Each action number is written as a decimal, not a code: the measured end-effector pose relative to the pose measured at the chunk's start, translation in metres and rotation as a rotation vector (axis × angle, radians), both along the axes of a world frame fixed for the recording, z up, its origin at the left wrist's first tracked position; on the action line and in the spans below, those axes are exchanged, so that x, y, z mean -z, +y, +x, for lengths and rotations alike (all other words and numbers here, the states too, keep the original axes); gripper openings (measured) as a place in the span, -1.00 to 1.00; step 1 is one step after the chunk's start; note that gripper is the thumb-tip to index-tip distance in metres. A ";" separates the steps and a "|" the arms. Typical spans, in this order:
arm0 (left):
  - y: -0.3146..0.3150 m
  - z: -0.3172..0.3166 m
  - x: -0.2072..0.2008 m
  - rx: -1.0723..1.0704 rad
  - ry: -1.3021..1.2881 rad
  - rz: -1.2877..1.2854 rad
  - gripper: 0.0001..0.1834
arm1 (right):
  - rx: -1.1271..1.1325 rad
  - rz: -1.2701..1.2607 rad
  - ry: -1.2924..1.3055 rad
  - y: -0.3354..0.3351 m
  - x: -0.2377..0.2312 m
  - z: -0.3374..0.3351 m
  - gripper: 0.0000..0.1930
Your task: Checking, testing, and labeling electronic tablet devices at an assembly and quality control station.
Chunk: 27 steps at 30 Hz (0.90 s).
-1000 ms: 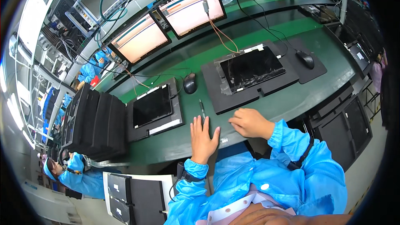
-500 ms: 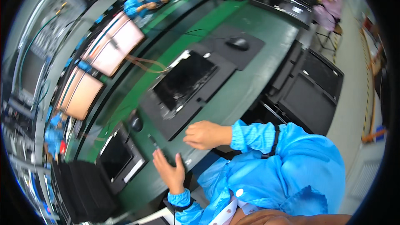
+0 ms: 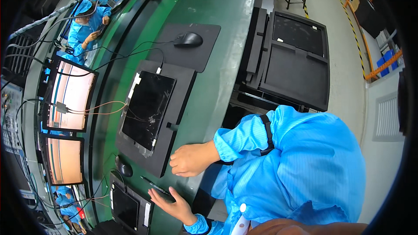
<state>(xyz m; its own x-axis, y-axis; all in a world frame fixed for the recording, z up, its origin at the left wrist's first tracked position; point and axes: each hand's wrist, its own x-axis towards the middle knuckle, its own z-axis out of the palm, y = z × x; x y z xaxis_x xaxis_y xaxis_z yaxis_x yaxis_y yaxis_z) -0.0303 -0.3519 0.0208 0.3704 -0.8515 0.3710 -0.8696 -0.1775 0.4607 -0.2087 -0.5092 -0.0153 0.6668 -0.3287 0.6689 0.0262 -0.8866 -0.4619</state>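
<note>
My left hand (image 3: 175,205) is open, palm partly up, its fingers spread by the near edge of the green bench. Close to its fingertips lies a thin dark pen-like tool (image 3: 155,186). My right hand (image 3: 191,160) is curled into a loose fist at the bench edge, with nothing visible in it. Beside that fist is a black foam pad (image 3: 159,159). On the pad rests a tablet-like screen panel (image 3: 149,104) with a black face, clear film at its lower end and a white cable plugged in at the top.
A black mouse (image 3: 188,39) sits on a mouse pad (image 3: 209,54); a second mouse (image 3: 123,166) is nearer. Another dark panel (image 3: 125,206) lies at lower left. Two lit monitors (image 3: 72,95) (image 3: 65,160) stand at left. Black trays (image 3: 296,74) are at right. Co-workers in blue sit across the bench.
The whole view has turned and shifted, and it is sharper now. My left hand stays open near the pen-like tool, while my right hand stays curled by the foam pad.
</note>
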 end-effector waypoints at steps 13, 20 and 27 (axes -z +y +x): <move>-0.019 0.004 0.007 0.004 -0.081 -0.253 -0.58 | -0.089 -0.047 0.103 0.009 -0.034 0.002 -0.88; -0.021 0.004 0.006 -0.053 -0.041 -0.302 -0.62 | -0.011 -0.016 0.088 0.007 -0.037 0.001 -0.88; -0.022 0.005 0.009 -0.072 0.004 -0.265 -0.65 | -0.064 -0.015 0.077 0.005 -0.035 0.000 -0.87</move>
<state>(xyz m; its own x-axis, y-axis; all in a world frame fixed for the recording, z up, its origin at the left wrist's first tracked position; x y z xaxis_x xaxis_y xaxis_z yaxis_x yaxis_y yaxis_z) -0.0248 -0.3736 0.0120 0.4283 -0.6966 0.5756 -0.8572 -0.1116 0.5028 -0.2084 -0.5039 0.0195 0.7359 -0.2740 0.6192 0.0478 -0.8912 -0.4511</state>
